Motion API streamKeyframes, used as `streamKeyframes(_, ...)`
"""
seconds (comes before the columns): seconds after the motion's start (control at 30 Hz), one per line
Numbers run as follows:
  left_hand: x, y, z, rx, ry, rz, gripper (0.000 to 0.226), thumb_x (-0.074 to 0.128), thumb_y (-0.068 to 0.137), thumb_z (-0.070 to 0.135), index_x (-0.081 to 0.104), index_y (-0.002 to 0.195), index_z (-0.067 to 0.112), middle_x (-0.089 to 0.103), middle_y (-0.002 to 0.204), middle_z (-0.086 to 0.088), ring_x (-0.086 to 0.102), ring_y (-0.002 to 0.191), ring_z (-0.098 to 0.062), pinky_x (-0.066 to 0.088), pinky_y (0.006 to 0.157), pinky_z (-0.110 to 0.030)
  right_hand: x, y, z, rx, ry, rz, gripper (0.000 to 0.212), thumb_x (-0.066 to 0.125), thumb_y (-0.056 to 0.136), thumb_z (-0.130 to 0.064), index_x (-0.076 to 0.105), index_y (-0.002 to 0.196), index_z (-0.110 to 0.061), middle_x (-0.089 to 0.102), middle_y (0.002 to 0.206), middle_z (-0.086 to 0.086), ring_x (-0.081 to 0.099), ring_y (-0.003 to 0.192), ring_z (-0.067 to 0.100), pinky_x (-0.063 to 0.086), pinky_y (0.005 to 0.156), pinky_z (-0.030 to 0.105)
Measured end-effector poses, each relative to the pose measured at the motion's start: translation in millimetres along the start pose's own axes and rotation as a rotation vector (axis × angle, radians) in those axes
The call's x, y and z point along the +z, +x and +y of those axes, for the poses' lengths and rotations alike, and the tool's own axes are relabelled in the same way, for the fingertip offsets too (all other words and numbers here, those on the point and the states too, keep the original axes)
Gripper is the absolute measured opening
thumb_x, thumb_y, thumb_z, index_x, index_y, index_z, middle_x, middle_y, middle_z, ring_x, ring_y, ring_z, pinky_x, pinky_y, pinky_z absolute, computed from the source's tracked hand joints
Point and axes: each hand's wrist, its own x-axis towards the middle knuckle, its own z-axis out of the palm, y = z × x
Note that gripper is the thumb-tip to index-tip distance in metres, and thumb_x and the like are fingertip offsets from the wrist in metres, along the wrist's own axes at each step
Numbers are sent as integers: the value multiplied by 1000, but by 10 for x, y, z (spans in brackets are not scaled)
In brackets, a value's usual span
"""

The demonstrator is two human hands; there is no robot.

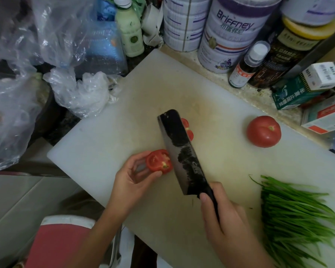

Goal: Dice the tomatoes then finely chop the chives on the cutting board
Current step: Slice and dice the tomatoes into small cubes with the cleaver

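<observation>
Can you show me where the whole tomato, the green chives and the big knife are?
whole tomato (264,131): head view, on its red skin near the stem.
chives (296,215): head view, middle of the bundle.
knife (182,151): head view, on the dark blade.

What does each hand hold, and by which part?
The left hand holds the tomato half by its skin-side rim, cut face showing. The right hand grips the cleaver by its handle, thumb near the blade's base.
</observation>
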Motion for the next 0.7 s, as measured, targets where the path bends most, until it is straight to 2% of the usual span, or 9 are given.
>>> streamKeyframes(0.1, 10, -8, -3, 15, 5, 15, 48, 75, 66, 16, 61, 112, 20, 72, 109, 11, 68, 105, -12, 52, 92, -21, 43, -15, -47, -43, -60, -38, 16, 26, 86, -49, 39, 94, -43, 55, 76, -24, 53, 59, 7, 33, 47, 17)
streamKeyframes(0.23, 29, -21, 0, 29, 4, 33, 47, 76, 66, 17, 62, 111, 19, 72, 108, 7, 68, 104, -13, 53, 93, -23, 137, -21, 10, -117, -98, 7, 27, 21, 85, -57, 39, 97, -41, 53, 67, -15, 51, 52, 14, 27, 43, 19)
streamKeyframes(0.3, 38, -20, 6, 28, -5, 43, 48, 77, 64, 20, 62, 109, 18, 72, 108, 7, 68, 105, -13, 53, 93, -23, 157, -27, 32, -124, -117, 54, 25, 19, 85, -58, 35, 98, -45, 47, 57, -7, 50, 51, 17, 30, 44, 24)
streamKeyframes(0.37, 48, -21, 16, 25, -6, 49, 48, 77, 63, 22, 62, 108, 18, 72, 107, 9, 68, 104, -11, 53, 91, -21, 171, -31, 21, -130, -136, 84, 23, 16, 88, -59, 31, 100, -48, 43, 56, -8, 50, 50, 18, 35, 47, 31)
streamKeyframes(0.43, 53, -30, 21, 17, -16, 47, 47, 76, 63, 21, 62, 108, 19, 72, 106, 11, 68, 104, -10, 52, 89, -18, 202, -19, -9, -137, -169, 85, 26, 13, 89, -62, 29, 102, -46, 43, 57, -9, 50, 49, 18, 35, 46, 31)
streamKeyframes(0.53, 76, -42, 24, 11, -38, 70, 46, 76, 63, 22, 63, 107, 18, 73, 105, 9, 69, 102, -12, 53, 88, -18, 288, 57, -71, -167, -298, 90, 19, 24, 94, -48, 35, 103, -36, 43, 55, -11, 46, 39, 20, 30, 36, 26)
streamKeyframes(0.63, 123, -56, 34, 8, -42, 122, 46, 78, 60, 25, 63, 103, 18, 74, 98, 6, 70, 97, -9, 54, 85, -18, 409, 83, -141, -103, -444, 171, 17, 32, 91, -34, 44, 98, -24, 52, 55, -6, 43, 27, 20, 33, 24, 32)
streamKeyframes(0.7, 152, -66, 46, 9, -44, 140, 45, 78, 59, 24, 63, 101, 20, 74, 97, 9, 70, 95, -7, 54, 82, -16, 488, 37, -133, -42, -499, 205, 16, 34, 88, -30, 44, 98, -22, 52, 54, -5, 44, 25, 19, 36, 23, 34)
